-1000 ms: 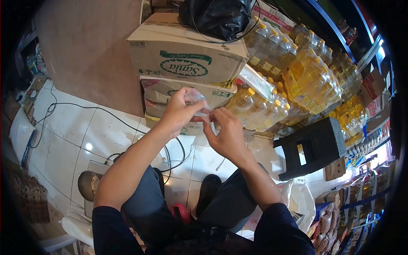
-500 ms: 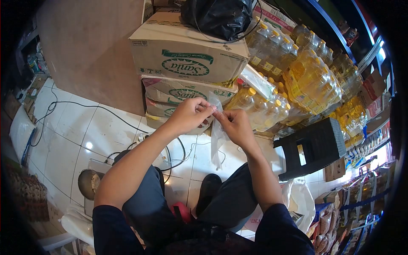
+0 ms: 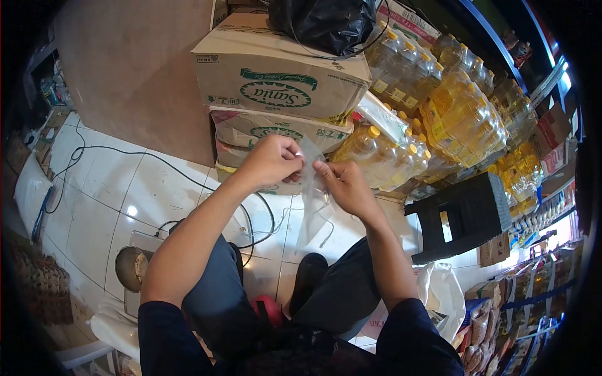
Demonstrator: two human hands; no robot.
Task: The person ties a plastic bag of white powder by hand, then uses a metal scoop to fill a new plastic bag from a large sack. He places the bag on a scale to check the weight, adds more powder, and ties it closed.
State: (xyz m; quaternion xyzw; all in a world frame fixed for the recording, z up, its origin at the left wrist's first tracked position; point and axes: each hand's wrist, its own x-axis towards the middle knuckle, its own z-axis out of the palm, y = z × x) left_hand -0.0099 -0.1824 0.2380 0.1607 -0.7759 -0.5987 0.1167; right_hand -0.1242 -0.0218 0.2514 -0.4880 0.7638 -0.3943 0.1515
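Note:
A thin clear plastic bag [image 3: 311,210] hangs between my hands over the floor, its lower end above my shoe. My left hand [image 3: 276,161] pinches its upper left edge with curled fingers. On the other side, my right hand [image 3: 348,188] grips the bag between thumb and bent fingers. The top of the bag spreads slightly between the two hands. Behind them stand stacked cardboard boxes [image 3: 276,91] marked Sania.
Wrapped packs of oil bottles [image 3: 464,119] are piled at the right, near a black plastic stool [image 3: 461,216]. A black bag [image 3: 323,25] lies on the top box. Black cable [image 3: 166,164] runs across the tiled floor. A metal pan [image 3: 130,269] sits at the left.
My hands have moved slightly apart, from nearly touching fingertips. The plastic bag, narrow and bunched before, now hangs wider and flatter between them.

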